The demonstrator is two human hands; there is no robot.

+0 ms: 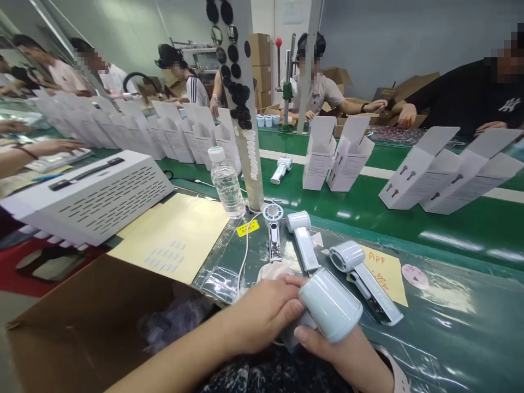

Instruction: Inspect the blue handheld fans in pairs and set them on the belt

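Both my hands hold one pale blue handheld fan (331, 305) just above the near edge of the bench. My left hand (262, 312) wraps its fingers round the fan's rear end. Beneath the fan, my right hand (347, 355) grips it from below, thumb pressed against its underside. A white cloth (273, 271) lies just behind my left hand. Beyond it, three more fans lie on the plastic-covered bench: one face up (273, 229), one white (302, 240), one pale blue (364, 275).
An open cardboard box (94, 322) sits at my left. A water bottle (226, 183), yellow sheet (172, 234) and white perforated machine (90, 194) stand behind. Open white cartons (421, 169) ride the green conveyor (368, 207). Several people work across it.
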